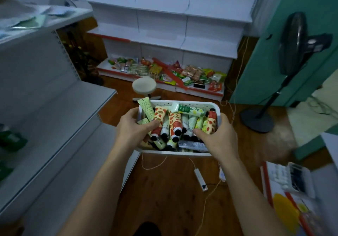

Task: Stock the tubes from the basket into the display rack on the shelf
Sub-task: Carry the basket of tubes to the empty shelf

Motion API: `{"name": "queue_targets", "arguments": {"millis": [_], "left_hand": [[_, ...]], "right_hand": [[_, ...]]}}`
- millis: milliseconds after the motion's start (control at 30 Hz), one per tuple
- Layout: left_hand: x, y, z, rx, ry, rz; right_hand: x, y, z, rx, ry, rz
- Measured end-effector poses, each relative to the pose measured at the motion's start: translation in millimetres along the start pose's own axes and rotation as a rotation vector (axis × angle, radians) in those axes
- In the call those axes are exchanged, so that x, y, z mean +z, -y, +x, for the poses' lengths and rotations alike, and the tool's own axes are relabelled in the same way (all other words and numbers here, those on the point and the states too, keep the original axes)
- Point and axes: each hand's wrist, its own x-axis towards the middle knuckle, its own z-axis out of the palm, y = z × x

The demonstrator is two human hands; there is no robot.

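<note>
Tubes (175,124), glossy soft plastic with black caps and fruit prints, lay heaped in the white perforated plastic basket (198,104) above the wooden floor. The left hand (134,126) curled round several tubes; the right hand (217,135) gripped the basket's rim. Picking seemed underway; next, carrying them to the grey metal shelf (60,118), its rack unseen.

Both bare forearms reach forward and down, nearly parallel. The left hand (132,128) is palm down with fingers curled in a grip, thumb toward the right. The right hand (216,138) is also palm down, fingers bent, thumb pointing left.
</note>
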Motion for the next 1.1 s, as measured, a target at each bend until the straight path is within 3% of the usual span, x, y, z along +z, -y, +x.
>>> {"name": "queue_targets", "arguments": {"millis": [267, 667, 1100], "left_hand": [[43, 0, 182, -0.011, 0.068, -0.002], [54, -53, 477, 0.015, 0.085, 0.076], [104, -72, 749, -0.110, -0.027, 0.079]], "right_hand": [[57, 3, 165, 0.037, 0.010, -0.032], [152, 76, 424, 0.092, -0.002, 0.075], [274, 85, 728, 0.068, 0.137, 0.109]]}}
